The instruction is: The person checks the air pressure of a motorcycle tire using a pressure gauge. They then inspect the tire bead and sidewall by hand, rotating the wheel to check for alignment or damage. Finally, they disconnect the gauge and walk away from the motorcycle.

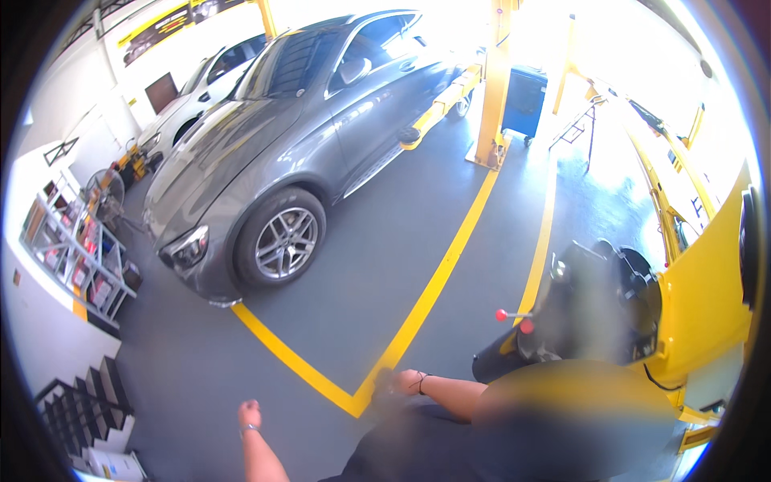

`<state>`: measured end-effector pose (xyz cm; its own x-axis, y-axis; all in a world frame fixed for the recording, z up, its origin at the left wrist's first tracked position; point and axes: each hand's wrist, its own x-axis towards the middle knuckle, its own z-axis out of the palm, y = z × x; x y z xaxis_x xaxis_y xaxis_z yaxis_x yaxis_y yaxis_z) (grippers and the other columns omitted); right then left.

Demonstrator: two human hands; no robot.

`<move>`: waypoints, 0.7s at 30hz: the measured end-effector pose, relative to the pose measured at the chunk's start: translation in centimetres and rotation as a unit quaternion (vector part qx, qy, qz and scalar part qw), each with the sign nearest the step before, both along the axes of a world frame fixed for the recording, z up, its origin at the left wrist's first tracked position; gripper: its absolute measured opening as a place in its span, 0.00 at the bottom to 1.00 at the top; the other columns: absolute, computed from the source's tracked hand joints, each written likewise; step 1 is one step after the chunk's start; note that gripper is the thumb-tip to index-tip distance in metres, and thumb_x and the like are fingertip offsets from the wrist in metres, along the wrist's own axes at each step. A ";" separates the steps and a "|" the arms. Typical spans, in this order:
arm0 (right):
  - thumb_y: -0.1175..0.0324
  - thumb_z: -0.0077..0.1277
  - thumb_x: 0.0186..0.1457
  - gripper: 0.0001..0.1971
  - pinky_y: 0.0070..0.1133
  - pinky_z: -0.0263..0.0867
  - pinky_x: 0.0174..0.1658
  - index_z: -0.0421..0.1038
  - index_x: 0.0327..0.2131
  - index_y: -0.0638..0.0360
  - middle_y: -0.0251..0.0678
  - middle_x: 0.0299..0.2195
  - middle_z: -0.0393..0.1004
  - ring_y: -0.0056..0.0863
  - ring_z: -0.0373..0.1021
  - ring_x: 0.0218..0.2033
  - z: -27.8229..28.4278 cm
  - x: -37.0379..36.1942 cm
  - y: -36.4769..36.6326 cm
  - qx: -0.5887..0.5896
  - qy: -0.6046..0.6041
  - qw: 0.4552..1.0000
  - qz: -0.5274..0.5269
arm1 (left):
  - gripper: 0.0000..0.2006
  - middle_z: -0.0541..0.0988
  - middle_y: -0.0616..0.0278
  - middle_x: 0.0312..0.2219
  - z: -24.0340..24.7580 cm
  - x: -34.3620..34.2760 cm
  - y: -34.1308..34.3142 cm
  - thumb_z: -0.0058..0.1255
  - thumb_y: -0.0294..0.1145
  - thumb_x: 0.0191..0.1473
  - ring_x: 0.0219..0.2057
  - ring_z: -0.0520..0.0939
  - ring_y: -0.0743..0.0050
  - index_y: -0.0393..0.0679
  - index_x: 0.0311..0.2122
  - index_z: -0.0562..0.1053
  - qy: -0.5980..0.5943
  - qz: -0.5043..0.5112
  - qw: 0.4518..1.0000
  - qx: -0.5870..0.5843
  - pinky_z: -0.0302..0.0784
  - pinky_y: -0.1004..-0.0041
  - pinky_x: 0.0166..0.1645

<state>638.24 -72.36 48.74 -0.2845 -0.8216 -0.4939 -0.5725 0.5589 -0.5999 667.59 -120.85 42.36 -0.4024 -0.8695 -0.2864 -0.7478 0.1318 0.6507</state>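
My left hand (250, 413), with a band at its wrist, hangs over the grey floor at the lower middle. Its fingers look curled in, and nothing shows in them. Further right, my right hand (409, 381) is closed near the corner of the yellow floor line (356, 404). A dark cord circles that wrist. A blurred, dark grey patch lies at its fingers, so what it holds, if anything, cannot be made out. Ahead of both hands stands a grey car (241, 153), its front wheel (285, 241) turned toward me. Neither hand touches it.
A yellow lift post (491, 88) with an arm (442, 108) reaches the car's side. A blue wheeled bin (526, 100) stands behind it. Close on my right is a black and yellow machine (602, 305) with red-knobbed levers. Shelves (80, 249) and dark stairs (84, 414) line the left.
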 end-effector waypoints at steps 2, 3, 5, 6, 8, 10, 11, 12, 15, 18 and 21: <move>0.61 0.45 0.53 0.19 0.35 0.67 0.51 0.75 0.46 0.56 0.47 0.46 0.77 0.44 0.73 0.48 -1.9 -4.0 0.5 0.094 -0.006 0.996 -0.010 | 0.10 0.80 0.60 0.29 2.1 -10.6 -2.0 0.51 0.34 0.59 0.30 0.79 0.73 0.39 0.41 0.74 0.075 -0.013 0.997 0.017 0.76 0.70 0.35; 0.63 0.45 0.51 0.19 0.35 0.68 0.51 0.77 0.44 0.58 0.46 0.46 0.77 0.42 0.73 0.49 -7.3 -7.4 1.7 0.177 0.002 0.984 -0.016 | 0.09 0.79 0.62 0.28 2.5 -16.6 -2.1 0.50 0.34 0.59 0.27 0.78 0.75 0.40 0.40 0.73 0.134 -0.027 0.990 0.019 0.75 0.71 0.32; 0.65 0.45 0.48 0.18 0.34 0.69 0.49 0.80 0.40 0.59 0.45 0.44 0.79 0.41 0.74 0.48 -12.6 -12.7 4.1 0.209 0.048 0.975 -0.055 | 0.09 0.79 0.63 0.27 3.4 -23.5 -2.0 0.49 0.36 0.60 0.24 0.77 0.77 0.42 0.41 0.72 0.163 -0.048 0.985 0.042 0.74 0.73 0.29; 0.66 0.45 0.48 0.18 0.32 0.70 0.48 0.80 0.39 0.58 0.45 0.42 0.79 0.40 0.75 0.46 -13.1 -15.0 4.8 0.217 0.027 0.966 -0.139 | 0.09 0.79 0.61 0.27 3.6 -26.2 -0.4 0.48 0.33 0.59 0.28 0.79 0.74 0.38 0.37 0.73 0.147 -0.051 0.983 0.094 0.76 0.72 0.34; 0.66 0.46 0.51 0.16 0.33 0.71 0.49 0.80 0.41 0.57 0.43 0.46 0.78 0.41 0.74 0.48 -13.9 -20.2 6.1 0.237 0.029 0.947 -0.216 | 0.15 0.81 0.59 0.30 2.2 -31.0 4.1 0.50 0.42 0.60 0.31 0.81 0.67 0.39 0.37 0.75 0.039 -0.167 0.976 0.135 0.77 0.65 0.42; 0.63 0.46 0.52 0.17 0.32 0.71 0.49 0.79 0.42 0.56 0.42 0.46 0.78 0.41 0.74 0.47 -13.7 -24.6 7.4 0.242 0.044 0.935 -0.255 | 0.21 0.79 0.45 0.45 -0.9 -33.8 9.4 0.50 0.48 0.60 0.49 0.79 0.50 0.36 0.43 0.77 -0.056 -0.300 0.952 0.032 0.71 0.60 0.55; 0.61 0.46 0.53 0.18 0.31 0.70 0.50 0.79 0.43 0.55 0.42 0.45 0.78 0.41 0.74 0.47 -14.1 -27.1 8.9 0.240 0.059 0.932 -0.266 | 0.23 0.79 0.44 0.46 -2.5 -35.8 11.9 0.50 0.49 0.60 0.48 0.79 0.49 0.35 0.42 0.77 -0.118 -0.361 0.924 0.040 0.71 0.59 0.54; 0.59 0.47 0.53 0.18 0.30 0.69 0.51 0.78 0.44 0.54 0.41 0.45 0.78 0.40 0.74 0.47 -13.8 -29.7 9.7 0.233 0.075 0.930 -0.273 | 0.23 0.79 0.46 0.46 -4.5 -37.3 13.1 0.51 0.50 0.59 0.48 0.79 0.51 0.35 0.43 0.76 -0.083 -0.354 0.930 0.057 0.72 0.60 0.54; 0.58 0.48 0.54 0.18 0.30 0.69 0.52 0.78 0.45 0.50 0.39 0.46 0.78 0.39 0.74 0.47 -9.0 -34.5 7.7 0.142 -0.031 0.845 -0.516 | 0.24 0.80 0.49 0.46 -5.0 -44.7 11.0 0.53 0.50 0.57 0.49 0.80 0.57 0.36 0.47 0.76 -0.073 -0.329 0.922 0.190 0.72 0.63 0.54; 0.58 0.49 0.53 0.17 0.31 0.69 0.52 0.78 0.44 0.49 0.40 0.45 0.78 0.38 0.74 0.47 -4.4 -38.6 7.6 0.017 -0.033 0.787 -0.616 | 0.24 0.80 0.51 0.46 -4.2 -56.1 9.0 0.55 0.49 0.57 0.49 0.79 0.63 0.39 0.49 0.76 -0.158 -0.403 0.876 0.213 0.72 0.66 0.55; 0.56 0.50 0.53 0.17 0.30 0.69 0.52 0.78 0.44 0.50 0.39 0.43 0.79 0.38 0.74 0.46 -5.8 -42.7 10.6 -0.015 -0.012 0.736 -0.677 | 0.23 0.80 0.51 0.47 -3.4 -69.4 11.2 0.54 0.49 0.56 0.50 0.79 0.60 0.42 0.49 0.77 -0.201 -0.548 0.805 0.105 0.72 0.65 0.55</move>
<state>595.58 -61.72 42.93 -0.8436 0.1967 -0.4997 0.5081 0.5935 -0.6241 598.17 -109.60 38.97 -0.7337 0.0296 -0.6789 -0.4120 0.7751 0.4791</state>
